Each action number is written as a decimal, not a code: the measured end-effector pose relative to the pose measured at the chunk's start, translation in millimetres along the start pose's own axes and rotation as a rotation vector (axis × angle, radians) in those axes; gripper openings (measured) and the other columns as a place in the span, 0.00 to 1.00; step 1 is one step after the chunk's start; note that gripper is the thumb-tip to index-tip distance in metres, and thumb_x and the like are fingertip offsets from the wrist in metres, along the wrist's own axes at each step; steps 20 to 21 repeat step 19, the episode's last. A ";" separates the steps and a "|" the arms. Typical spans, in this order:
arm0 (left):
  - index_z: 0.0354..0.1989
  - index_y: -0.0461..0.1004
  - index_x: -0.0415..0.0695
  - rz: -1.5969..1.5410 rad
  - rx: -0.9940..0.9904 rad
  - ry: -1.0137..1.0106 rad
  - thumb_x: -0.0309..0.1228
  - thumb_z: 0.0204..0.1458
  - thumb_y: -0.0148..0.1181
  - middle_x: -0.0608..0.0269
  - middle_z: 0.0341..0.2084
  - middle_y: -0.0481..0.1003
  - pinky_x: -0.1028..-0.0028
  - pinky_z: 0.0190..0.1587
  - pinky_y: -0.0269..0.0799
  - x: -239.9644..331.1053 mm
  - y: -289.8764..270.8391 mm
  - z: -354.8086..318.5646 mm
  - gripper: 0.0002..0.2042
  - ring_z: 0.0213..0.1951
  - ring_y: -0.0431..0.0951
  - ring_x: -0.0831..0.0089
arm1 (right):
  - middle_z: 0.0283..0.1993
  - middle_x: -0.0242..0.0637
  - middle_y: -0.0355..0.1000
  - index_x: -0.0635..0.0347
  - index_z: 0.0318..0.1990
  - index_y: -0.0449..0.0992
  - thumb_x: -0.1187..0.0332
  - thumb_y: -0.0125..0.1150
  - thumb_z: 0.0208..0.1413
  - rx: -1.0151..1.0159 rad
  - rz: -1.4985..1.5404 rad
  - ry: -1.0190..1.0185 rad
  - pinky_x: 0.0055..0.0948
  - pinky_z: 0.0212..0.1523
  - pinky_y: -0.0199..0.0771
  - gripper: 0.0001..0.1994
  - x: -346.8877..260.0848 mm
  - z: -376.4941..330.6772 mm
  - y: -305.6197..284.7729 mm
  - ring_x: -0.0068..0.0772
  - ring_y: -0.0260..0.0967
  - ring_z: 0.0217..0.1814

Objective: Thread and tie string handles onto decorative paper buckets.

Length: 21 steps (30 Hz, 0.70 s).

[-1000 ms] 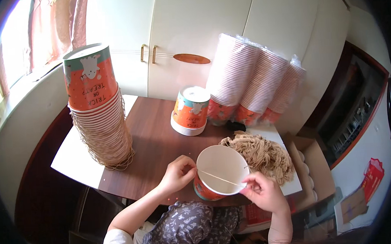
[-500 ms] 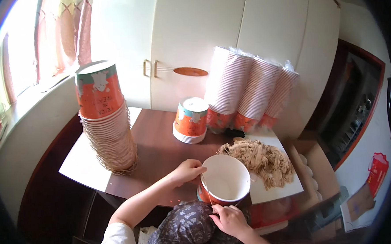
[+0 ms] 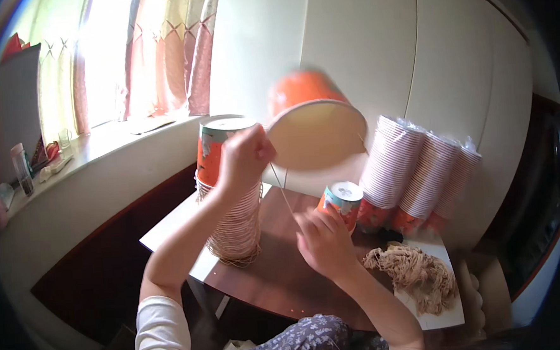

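Lifting an orange paper cup (image 3: 312,126) high above the counter (image 3: 279,273), tipped so its pale round mouth faces me.

My left hand (image 3: 244,156) grips its rim, arm raised; my right hand (image 3: 325,242) pinches a thin string (image 3: 282,191) below. Beside them stand a ribbed cup stack (image 3: 231,203) and wrapped cup sleeves (image 3: 419,174).

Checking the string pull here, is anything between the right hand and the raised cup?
Nothing visible. The left hand holds the orange cup up, and only a thin string runs down to the right hand; the small cup stack sits behind.
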<state>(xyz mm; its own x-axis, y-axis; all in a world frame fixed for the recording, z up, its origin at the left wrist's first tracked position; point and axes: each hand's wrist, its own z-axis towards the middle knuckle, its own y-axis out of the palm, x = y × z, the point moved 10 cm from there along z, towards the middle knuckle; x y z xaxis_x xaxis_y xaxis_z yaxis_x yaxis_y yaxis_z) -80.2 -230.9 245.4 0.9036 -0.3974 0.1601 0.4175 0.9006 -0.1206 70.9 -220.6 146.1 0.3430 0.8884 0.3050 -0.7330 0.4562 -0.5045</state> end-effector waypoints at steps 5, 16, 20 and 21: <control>0.24 0.65 0.45 0.571 0.117 0.313 0.26 0.44 0.56 0.59 0.21 0.64 0.66 0.19 0.69 -22.7 -50.4 50.9 0.05 0.20 0.71 0.61 | 0.32 0.35 0.67 0.59 0.40 0.66 0.70 0.58 0.40 0.049 -0.006 -0.083 0.44 0.59 0.56 0.16 -14.8 93.1 67.0 0.35 0.66 0.41; 0.25 0.63 0.47 0.840 -0.150 0.311 0.26 0.41 0.56 0.65 0.21 0.63 0.73 0.17 0.72 -122.2 -39.9 -35.8 0.07 0.21 0.74 0.72 | 0.29 0.36 0.69 0.58 0.32 0.67 0.70 0.58 0.35 -0.045 0.000 0.011 0.41 0.45 0.62 0.13 -22.2 68.7 141.5 0.35 0.68 0.38; 0.27 0.65 0.46 0.762 -0.173 0.201 0.27 0.43 0.57 0.62 0.26 0.67 0.74 0.21 0.75 -132.1 -42.3 -58.8 0.06 0.25 0.76 0.67 | 0.31 0.37 0.70 0.59 0.34 0.68 0.69 0.60 0.33 -0.100 0.121 0.025 0.42 0.46 0.62 0.16 -25.4 50.2 153.1 0.37 0.68 0.39; 0.27 0.65 0.46 0.762 -0.173 0.201 0.27 0.43 0.57 0.62 0.26 0.67 0.74 0.21 0.75 -132.1 -42.3 -58.8 0.06 0.25 0.76 0.67 | 0.31 0.37 0.70 0.59 0.34 0.68 0.69 0.60 0.33 -0.100 0.121 0.025 0.42 0.46 0.62 0.16 -25.4 50.2 153.1 0.37 0.68 0.39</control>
